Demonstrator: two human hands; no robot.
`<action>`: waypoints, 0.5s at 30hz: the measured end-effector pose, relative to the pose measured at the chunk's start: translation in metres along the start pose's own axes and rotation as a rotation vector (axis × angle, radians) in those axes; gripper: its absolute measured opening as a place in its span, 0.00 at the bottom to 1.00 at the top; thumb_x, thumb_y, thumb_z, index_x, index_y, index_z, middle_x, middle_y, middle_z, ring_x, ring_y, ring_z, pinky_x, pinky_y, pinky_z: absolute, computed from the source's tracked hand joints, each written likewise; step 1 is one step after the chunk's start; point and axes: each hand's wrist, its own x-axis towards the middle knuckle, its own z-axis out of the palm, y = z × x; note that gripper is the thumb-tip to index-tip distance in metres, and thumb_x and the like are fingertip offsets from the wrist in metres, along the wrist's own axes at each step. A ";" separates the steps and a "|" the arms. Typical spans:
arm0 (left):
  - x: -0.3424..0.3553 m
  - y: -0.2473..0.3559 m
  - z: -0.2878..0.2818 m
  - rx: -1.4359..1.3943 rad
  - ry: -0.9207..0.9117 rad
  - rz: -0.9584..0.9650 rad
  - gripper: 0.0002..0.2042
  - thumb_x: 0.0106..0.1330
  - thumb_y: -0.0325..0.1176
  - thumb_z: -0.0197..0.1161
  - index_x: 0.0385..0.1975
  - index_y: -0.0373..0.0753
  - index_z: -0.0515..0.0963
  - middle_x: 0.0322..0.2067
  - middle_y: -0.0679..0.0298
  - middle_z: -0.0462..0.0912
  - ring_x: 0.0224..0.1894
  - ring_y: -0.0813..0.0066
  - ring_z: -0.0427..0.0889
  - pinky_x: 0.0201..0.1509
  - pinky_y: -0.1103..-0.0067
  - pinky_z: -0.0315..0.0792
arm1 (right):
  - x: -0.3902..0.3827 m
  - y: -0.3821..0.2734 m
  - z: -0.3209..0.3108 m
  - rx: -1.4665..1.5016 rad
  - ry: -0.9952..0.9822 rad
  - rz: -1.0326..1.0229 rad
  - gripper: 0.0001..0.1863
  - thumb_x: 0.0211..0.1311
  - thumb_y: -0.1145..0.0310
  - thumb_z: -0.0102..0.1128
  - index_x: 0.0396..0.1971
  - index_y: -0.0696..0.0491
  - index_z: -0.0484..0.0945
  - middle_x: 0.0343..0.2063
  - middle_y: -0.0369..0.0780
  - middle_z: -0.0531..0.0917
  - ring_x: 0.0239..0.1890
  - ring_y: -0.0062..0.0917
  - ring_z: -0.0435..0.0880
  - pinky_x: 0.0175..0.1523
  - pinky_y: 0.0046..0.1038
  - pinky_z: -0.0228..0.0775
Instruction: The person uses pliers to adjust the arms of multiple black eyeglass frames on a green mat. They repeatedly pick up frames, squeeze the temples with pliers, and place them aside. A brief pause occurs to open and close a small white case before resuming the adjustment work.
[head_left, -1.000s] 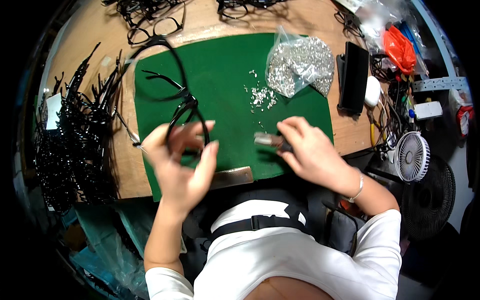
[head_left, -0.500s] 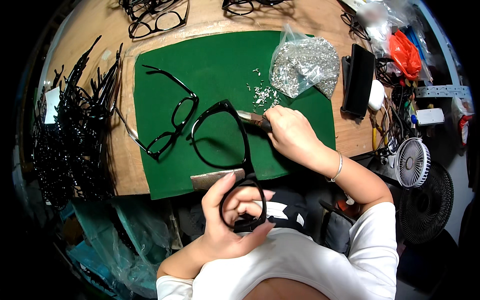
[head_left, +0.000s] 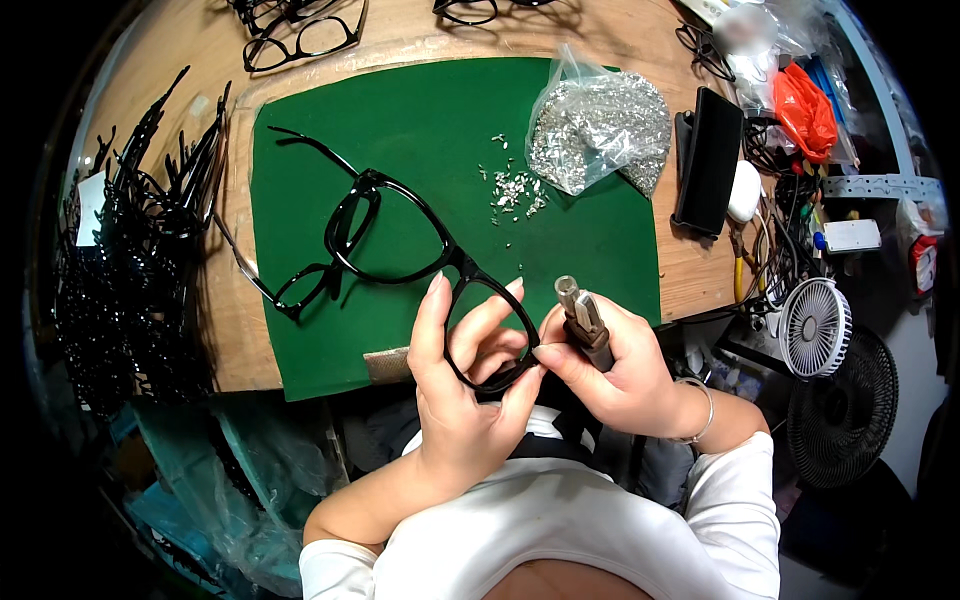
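Note:
My left hand [head_left: 465, 400] grips a black eyeglass frame [head_left: 420, 213] by one of its rims, my fingers reaching through the opening. No temples show on this frame, which is held up above the green mat [head_left: 440, 110]. In my right hand [head_left: 625, 365] is a pair of pliers [head_left: 582, 318] with metal jaws and a dark handle, jaws pointing up. My right thumb and fingertip meet the frame's near end, close to my left thumb. Beyond the held frame, black glasses with temples [head_left: 290, 295] lie on the mat, partly covered by it.
A clear bag of small metal pieces [head_left: 595, 135] sits on the mat's far right, with loose pieces [head_left: 515, 193] beside it. Black frame parts [head_left: 130, 290] are heaped at left. A black case [head_left: 710, 160], cables and a white fan [head_left: 813, 325] stand at right.
My right hand has come from the mat by the loose pieces toward my left hand, bringing the pliers, now turned upward. The held frame has tilted, its far rim swinging left.

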 end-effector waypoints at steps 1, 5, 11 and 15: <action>0.000 0.000 0.001 0.020 0.008 0.006 0.44 0.49 0.14 0.63 0.62 0.34 0.39 0.52 0.48 0.69 0.38 0.74 0.77 0.43 0.83 0.75 | 0.001 0.001 0.000 0.095 -0.031 0.073 0.07 0.58 0.73 0.58 0.30 0.58 0.70 0.26 0.35 0.74 0.28 0.16 0.71 0.34 0.19 0.65; 0.003 0.005 -0.002 0.001 -0.051 -0.049 0.44 0.50 0.14 0.62 0.63 0.35 0.38 0.52 0.49 0.69 0.42 0.73 0.76 0.46 0.81 0.75 | 0.007 0.000 -0.011 0.472 -0.157 0.391 0.10 0.60 0.67 0.58 0.32 0.57 0.70 0.26 0.31 0.72 0.30 0.10 0.67 0.35 0.16 0.62; 0.010 0.018 -0.017 -0.262 -0.190 -0.272 0.44 0.53 0.15 0.60 0.63 0.39 0.34 0.52 0.51 0.69 0.48 0.68 0.76 0.53 0.75 0.72 | 0.015 -0.007 -0.018 0.441 -0.345 0.389 0.09 0.61 0.67 0.56 0.33 0.57 0.70 0.27 0.31 0.73 0.32 0.12 0.69 0.40 0.18 0.65; 0.014 0.028 -0.029 -0.327 -0.213 -0.285 0.45 0.52 0.14 0.60 0.63 0.39 0.34 0.52 0.49 0.69 0.49 0.66 0.76 0.53 0.74 0.72 | 0.017 -0.019 -0.018 0.489 -0.408 0.375 0.11 0.60 0.67 0.57 0.36 0.58 0.71 0.29 0.32 0.75 0.33 0.13 0.70 0.42 0.20 0.66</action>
